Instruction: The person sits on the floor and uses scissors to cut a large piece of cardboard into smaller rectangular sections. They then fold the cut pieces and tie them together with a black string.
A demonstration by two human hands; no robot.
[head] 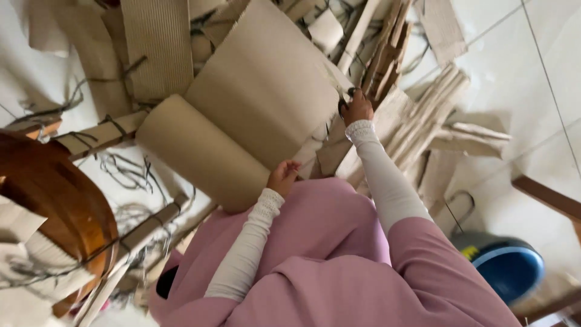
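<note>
A round wooden stool [66, 206] stands at left, then a person's left hand [282, 177] pinches the near edge of a large curved cardboard sheet [242, 115] while the right hand [357, 109] closes around dark-handled scissors [345, 100] at its far edge, cardboard strips [423, 115] and a blue bucket [505, 266] beyond.

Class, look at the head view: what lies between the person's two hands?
In the head view, the lower edge of the curved cardboard sheet spans between left hand and right hand, over cardboard strips.
</note>
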